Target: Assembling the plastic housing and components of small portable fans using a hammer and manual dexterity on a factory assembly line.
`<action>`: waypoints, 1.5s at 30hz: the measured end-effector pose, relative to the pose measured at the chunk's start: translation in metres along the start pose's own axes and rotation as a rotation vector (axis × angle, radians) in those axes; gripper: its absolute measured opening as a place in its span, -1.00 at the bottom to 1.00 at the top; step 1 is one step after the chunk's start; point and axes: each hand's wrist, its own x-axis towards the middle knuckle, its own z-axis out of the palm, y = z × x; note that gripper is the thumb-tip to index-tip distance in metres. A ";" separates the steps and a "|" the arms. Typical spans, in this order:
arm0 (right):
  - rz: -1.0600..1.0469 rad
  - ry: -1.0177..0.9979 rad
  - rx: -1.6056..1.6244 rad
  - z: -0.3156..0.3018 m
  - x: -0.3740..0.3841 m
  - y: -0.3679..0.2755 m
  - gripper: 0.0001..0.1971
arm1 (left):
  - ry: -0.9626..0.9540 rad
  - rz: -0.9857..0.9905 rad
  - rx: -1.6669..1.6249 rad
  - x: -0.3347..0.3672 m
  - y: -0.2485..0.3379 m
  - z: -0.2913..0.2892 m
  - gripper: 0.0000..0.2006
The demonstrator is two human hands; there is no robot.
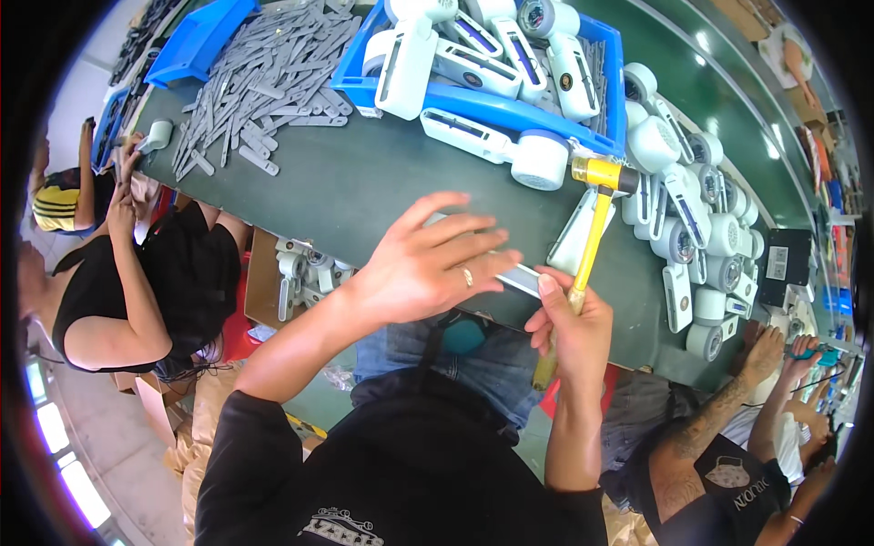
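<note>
My left hand [432,264], a ring on one finger, is open with its fingers stretched over a slim white and grey piece [520,277], hiding most of it. At the piece's near end, my right hand [580,328] pinches it with the thumb. That same hand grips a hammer [596,235] with a yellow handle and a yellow and black head, tilted upward. Just beyond the hammer lies a white handle-shaped body [572,238]. A white handheld-fan body [496,150] with a round head rests on the green table in front of the blue bin.
A blue bin [364,91] holds several white fan bodies. Left of it spreads a heap of flat grey strips [264,91] beside a blue tray [196,41]. More fan bodies [701,218] are piled at right. Co-workers sit on both sides; a carton [264,282] stands below the table's left edge.
</note>
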 end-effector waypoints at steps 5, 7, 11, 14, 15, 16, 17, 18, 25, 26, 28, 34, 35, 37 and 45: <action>-0.072 0.026 -0.033 0.000 0.000 0.003 -0.69 | -0.099 0.142 -0.022 0.012 0.002 0.006 -0.68; -0.080 0.027 -0.039 0.000 0.000 0.004 -0.68 | -0.198 0.100 -0.146 0.012 -0.001 0.004 -0.65; -0.092 0.001 -0.038 -0.002 0.000 0.006 -0.63 | -0.252 0.142 -0.142 0.017 0.000 0.004 -0.66; -0.202 -0.011 -0.148 -0.006 -0.016 0.003 -0.54 | -0.257 0.176 -0.130 0.022 -0.002 0.004 -0.68; -0.250 -0.051 -0.065 -0.014 -0.034 0.008 -0.49 | -0.248 0.178 -0.136 0.021 -0.002 0.006 -0.69; -0.267 -0.022 -0.066 -0.021 -0.051 0.012 -0.50 | -0.239 0.172 -0.134 0.017 -0.002 0.006 -0.70; -0.278 0.012 -0.067 -0.028 -0.070 0.016 -0.50 | -0.236 0.167 -0.137 0.014 0.000 0.005 -0.70; -0.298 0.015 -0.194 -0.038 -0.086 0.023 -0.50 | -0.230 0.159 -0.130 0.013 0.000 0.004 -0.71; -0.279 0.142 -0.562 -0.049 -0.133 0.031 -0.48 | -0.224 0.160 -0.112 0.016 0.000 0.006 -0.73; -0.312 0.146 -0.592 -0.048 -0.134 0.033 -0.48 | -0.227 0.164 -0.114 0.016 0.001 0.006 -0.73; -0.322 0.125 -0.678 -0.045 -0.130 0.035 -0.48 | -0.223 0.155 -0.114 0.017 0.002 0.004 -0.74; -0.390 0.183 -0.661 -0.046 -0.136 0.033 -0.48 | -0.218 0.158 -0.112 0.016 0.002 0.005 -0.73; -0.380 0.192 -0.710 -0.044 -0.134 0.029 -0.48 | -0.218 0.164 -0.116 0.017 0.003 0.005 -0.73; -0.333 0.109 -0.787 -0.047 -0.122 0.034 -0.47 | -0.227 0.151 -0.111 0.018 0.003 0.003 -0.73; -0.395 0.111 -0.739 -0.052 -0.130 0.031 -0.48 | -0.153 0.182 -0.115 0.019 -0.001 0.008 -0.79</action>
